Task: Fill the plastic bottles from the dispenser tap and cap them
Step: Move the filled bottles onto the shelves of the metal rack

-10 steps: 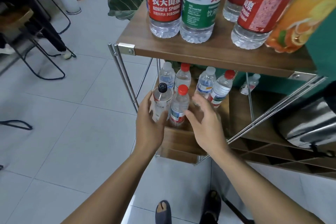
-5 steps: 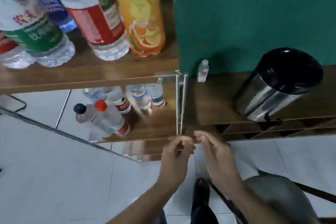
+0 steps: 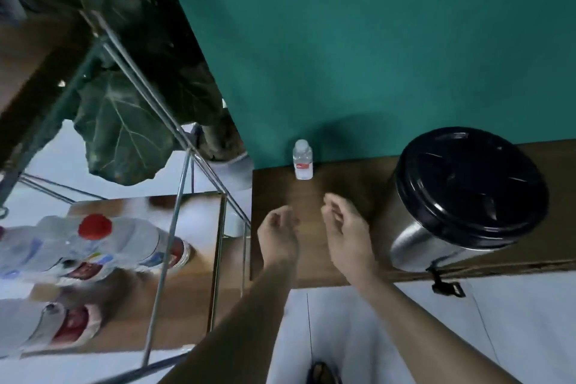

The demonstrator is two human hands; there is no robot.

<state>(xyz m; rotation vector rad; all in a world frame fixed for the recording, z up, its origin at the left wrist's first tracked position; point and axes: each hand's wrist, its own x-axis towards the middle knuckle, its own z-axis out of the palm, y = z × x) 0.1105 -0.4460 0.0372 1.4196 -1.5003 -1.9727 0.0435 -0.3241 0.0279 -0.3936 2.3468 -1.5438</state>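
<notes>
A: Item one, the task's thing?
B: Small clear plastic bottle point(image 3: 302, 159), pale cap, red-marked label. It stands upright at centre frame on the wooden counter point(image 3: 336, 268), at the counter's back edge against the green wall point(image 3: 358, 40). Long axis vertical, cap end pointing up.

A: Dispenser?
B: Steel drum dispenser point(image 3: 464, 199), black lid, right of frame on the same counter. Its black tap point(image 3: 444, 285) hangs over the front edge at lower right. It is well apart from the small bottle.

A: Hands?
B: Left hand point(image 3: 277, 235) and right hand point(image 3: 347, 234), side by side over the counter, below the small bottle and apart from it. Fingers of both are loosely curled; neither holds anything, and they do not touch each other.

A: Other stock?
B: Wire-framed rack point(image 3: 174, 221) at left. Blurred bottles point(image 3: 93, 246) on its wooden shelf, leaning toward the frame's left; one has a red cap point(image 3: 94, 226). A large green leaf point(image 3: 121, 134) shows at upper left, behind the rack.
</notes>
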